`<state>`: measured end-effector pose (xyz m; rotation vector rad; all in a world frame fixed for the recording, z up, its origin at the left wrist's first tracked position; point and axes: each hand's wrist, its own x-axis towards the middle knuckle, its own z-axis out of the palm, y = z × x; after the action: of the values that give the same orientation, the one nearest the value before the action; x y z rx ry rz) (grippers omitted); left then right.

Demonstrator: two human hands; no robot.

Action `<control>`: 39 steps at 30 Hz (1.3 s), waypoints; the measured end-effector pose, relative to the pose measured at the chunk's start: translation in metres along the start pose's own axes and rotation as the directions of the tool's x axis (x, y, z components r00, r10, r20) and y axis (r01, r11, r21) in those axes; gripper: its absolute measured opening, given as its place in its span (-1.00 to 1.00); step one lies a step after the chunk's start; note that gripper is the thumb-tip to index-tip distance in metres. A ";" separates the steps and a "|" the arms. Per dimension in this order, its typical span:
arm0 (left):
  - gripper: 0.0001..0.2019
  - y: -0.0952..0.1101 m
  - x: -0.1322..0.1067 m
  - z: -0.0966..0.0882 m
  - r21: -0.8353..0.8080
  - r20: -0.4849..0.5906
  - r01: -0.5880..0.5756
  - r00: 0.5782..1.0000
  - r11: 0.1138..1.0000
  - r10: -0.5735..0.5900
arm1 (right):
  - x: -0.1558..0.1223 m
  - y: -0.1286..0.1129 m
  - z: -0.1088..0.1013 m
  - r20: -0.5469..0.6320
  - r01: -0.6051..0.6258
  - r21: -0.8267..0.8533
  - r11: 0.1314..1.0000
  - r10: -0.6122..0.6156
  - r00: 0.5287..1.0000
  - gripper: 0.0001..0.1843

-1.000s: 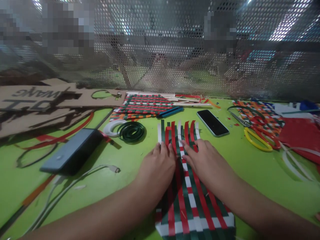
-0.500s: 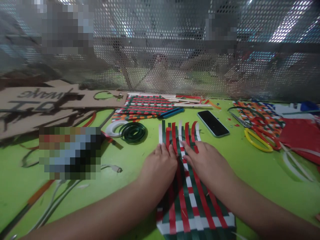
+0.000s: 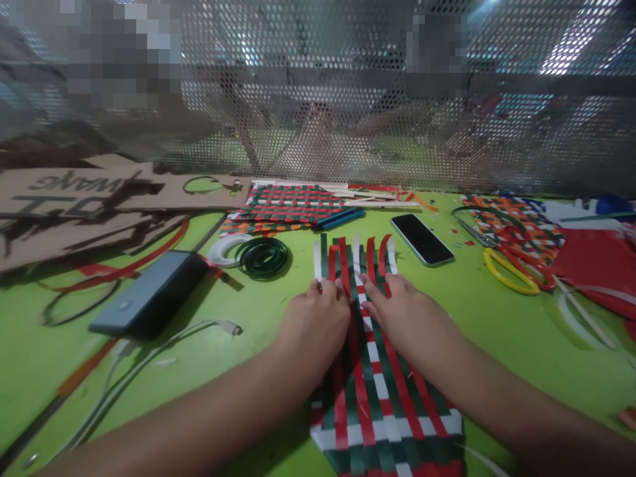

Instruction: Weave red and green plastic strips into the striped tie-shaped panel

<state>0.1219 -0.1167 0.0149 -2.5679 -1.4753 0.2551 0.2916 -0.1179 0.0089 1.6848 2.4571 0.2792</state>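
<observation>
A woven mat of red, green and white strips (image 3: 380,404) lies on the green table (image 3: 497,331) in front of me. Its loose strip ends (image 3: 355,255) stick out at the far side. My left hand (image 3: 315,324) lies flat on the mat's left part, fingers stretched toward the strip ends. My right hand (image 3: 410,318) rests flat on the right part, fingers also pointing at the loose ends. Neither hand grips anything.
A black phone (image 3: 422,240) and yellow-handled scissors (image 3: 507,271) lie to the right, with more woven pieces (image 3: 517,228). A power bank (image 3: 149,298) with white cable, coiled green strip (image 3: 262,255) and cardboard (image 3: 74,199) lie left. Another woven mat (image 3: 293,205) and perforated metal screen (image 3: 318,99) stand behind.
Both hands have slid slightly forward along the mat toward the loose strip ends; the view shifted a little. Nothing was picked up.
</observation>
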 end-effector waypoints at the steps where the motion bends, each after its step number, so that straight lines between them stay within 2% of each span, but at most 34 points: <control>1: -0.59 0.000 0.000 0.001 0.000 -0.010 0.002 1.000 1.000 -0.002 | 0.000 0.000 -0.001 0.002 0.001 -0.002 1.000 -0.001 1.000 -0.46; 8: -0.59 0.000 -0.002 0.000 0.019 -0.017 0.028 0.999 0.999 -0.028 | -0.002 0.000 0.004 -0.085 0.045 -0.085 0.995 -0.052 0.995 -0.48; 20: -0.53 0.001 -0.001 -0.006 0.036 0.082 -0.005 0.997 0.999 0.002 | -0.005 0.000 0.003 -0.016 0.090 -0.168 0.982 -0.094 0.995 -0.39; 26: -0.55 0.003 -0.002 -0.007 0.044 0.069 -0.001 0.998 0.999 -0.002 | -0.004 0.001 0.006 -0.013 0.119 -0.151 0.981 -0.123 0.992 -0.44; 35: -0.53 0.002 -0.001 -0.008 0.073 0.081 -0.021 0.997 0.997 0.015 | -0.004 0.000 -0.005 0.047 0.145 -0.124 0.982 -0.140 0.989 -0.45; 39: -0.55 0.001 -0.002 -0.007 0.053 0.038 -0.020 0.999 0.998 0.018 | -0.004 0.000 -0.004 0.034 0.145 -0.121 0.982 -0.142 0.989 -0.45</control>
<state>0.1227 -0.1195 0.0213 -2.5497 -1.4369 0.3425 0.2917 -0.1219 0.0124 1.4465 2.4722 0.3809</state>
